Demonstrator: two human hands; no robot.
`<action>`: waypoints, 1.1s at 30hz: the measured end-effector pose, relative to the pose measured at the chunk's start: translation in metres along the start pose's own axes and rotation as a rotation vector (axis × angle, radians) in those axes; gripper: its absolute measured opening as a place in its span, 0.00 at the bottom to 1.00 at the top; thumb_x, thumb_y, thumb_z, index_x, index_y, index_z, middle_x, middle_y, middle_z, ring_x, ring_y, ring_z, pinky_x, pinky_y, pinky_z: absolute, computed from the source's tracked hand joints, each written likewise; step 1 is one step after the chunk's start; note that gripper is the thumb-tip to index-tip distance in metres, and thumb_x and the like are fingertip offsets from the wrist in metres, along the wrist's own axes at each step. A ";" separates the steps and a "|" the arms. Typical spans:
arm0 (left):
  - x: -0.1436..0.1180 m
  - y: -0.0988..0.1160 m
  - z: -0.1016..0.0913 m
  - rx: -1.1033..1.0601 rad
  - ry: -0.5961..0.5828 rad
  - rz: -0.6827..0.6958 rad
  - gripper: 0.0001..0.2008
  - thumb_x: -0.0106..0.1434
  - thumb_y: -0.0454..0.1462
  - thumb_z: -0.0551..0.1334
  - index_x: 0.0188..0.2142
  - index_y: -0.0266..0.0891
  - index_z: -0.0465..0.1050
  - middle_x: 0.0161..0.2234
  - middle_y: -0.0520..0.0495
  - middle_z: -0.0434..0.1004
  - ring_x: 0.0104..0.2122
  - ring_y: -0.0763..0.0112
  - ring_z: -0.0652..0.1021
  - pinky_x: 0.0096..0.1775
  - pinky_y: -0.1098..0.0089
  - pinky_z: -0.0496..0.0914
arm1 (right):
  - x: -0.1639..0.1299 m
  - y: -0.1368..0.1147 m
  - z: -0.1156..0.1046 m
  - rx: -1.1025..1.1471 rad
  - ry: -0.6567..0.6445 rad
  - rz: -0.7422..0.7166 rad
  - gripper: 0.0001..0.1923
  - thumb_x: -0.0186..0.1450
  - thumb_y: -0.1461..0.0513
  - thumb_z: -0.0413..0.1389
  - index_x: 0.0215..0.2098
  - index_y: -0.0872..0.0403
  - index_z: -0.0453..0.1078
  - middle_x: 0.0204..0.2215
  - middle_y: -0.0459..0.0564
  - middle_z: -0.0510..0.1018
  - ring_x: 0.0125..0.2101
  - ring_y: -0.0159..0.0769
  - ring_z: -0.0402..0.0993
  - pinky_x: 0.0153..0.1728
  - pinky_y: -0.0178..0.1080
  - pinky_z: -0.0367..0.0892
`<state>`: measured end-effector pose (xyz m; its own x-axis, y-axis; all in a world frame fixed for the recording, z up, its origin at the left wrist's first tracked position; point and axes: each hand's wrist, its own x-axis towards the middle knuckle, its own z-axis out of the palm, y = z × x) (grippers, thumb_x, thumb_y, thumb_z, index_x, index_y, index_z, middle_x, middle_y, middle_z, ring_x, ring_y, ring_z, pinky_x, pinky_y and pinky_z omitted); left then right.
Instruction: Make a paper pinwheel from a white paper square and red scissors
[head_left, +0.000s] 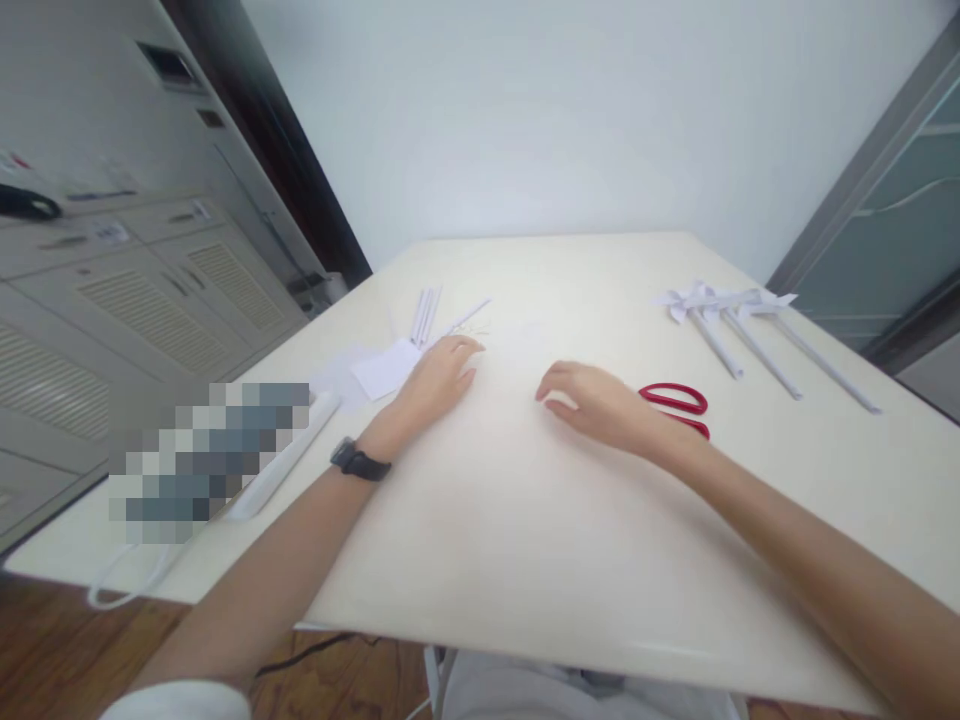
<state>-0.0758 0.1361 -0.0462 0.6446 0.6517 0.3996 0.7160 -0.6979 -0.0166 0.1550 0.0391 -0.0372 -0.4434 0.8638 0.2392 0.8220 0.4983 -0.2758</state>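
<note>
On the cream table (525,520), your left hand (435,382) lies palm down, fingers loosely extended, holding nothing, fingertips beside small white paper squares (386,368), your right hand (600,405) rests with fingers curled inward, empty, red-handled scissors (679,403) just behind it, white paper pinwheels (731,320) well apart at far right.

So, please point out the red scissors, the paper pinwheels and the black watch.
red scissors (675,398): head view, upper handle loop.
paper pinwheels (701,297): head view, folded blades.
black watch (358,461): head view, strap on left wrist.
</note>
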 end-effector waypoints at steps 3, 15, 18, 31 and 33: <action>-0.004 -0.014 0.005 0.123 0.050 -0.192 0.22 0.62 0.37 0.58 0.55 0.34 0.60 0.54 0.37 0.63 0.54 0.54 0.65 0.52 0.51 0.62 | -0.007 -0.005 0.007 -0.047 0.027 -0.018 0.12 0.66 0.60 0.52 0.46 0.57 0.67 0.44 0.52 0.72 0.40 0.36 0.72 0.39 0.44 0.70; -0.009 -0.026 0.000 0.217 -0.122 -0.391 0.22 0.64 0.38 0.55 0.56 0.32 0.58 0.44 0.35 0.72 0.42 0.57 0.75 0.42 0.57 0.71 | -0.034 -0.007 0.019 -0.080 0.073 -0.092 0.13 0.67 0.69 0.47 0.49 0.58 0.64 0.50 0.54 0.70 0.48 0.39 0.68 0.45 0.44 0.67; -0.005 -0.030 0.006 0.181 -0.143 -0.319 0.22 0.63 0.40 0.57 0.55 0.33 0.60 0.45 0.37 0.72 0.43 0.58 0.75 0.43 0.56 0.70 | -0.033 -0.007 0.018 -0.090 0.081 -0.106 0.13 0.67 0.66 0.49 0.49 0.57 0.65 0.50 0.53 0.70 0.46 0.39 0.69 0.44 0.46 0.68; -0.002 -0.014 0.013 0.095 -0.138 -0.213 0.17 0.64 0.39 0.57 0.51 0.37 0.64 0.51 0.41 0.67 0.46 0.60 0.72 0.45 0.54 0.69 | -0.035 -0.006 0.026 -0.151 0.081 -0.113 0.14 0.66 0.61 0.52 0.50 0.56 0.65 0.49 0.53 0.70 0.44 0.39 0.71 0.43 0.47 0.69; -0.003 -0.015 0.011 0.085 -0.176 -0.206 0.19 0.64 0.40 0.57 0.53 0.37 0.63 0.51 0.41 0.67 0.47 0.60 0.72 0.46 0.53 0.68 | -0.035 -0.006 0.027 -0.153 0.082 -0.115 0.14 0.66 0.61 0.52 0.50 0.55 0.65 0.49 0.53 0.70 0.44 0.39 0.71 0.43 0.47 0.69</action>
<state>-0.0853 0.1478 -0.0576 0.5142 0.8241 0.2376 0.8520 -0.5225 -0.0314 0.1565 0.0080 -0.0688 -0.5120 0.7900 0.3373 0.8150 0.5708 -0.0996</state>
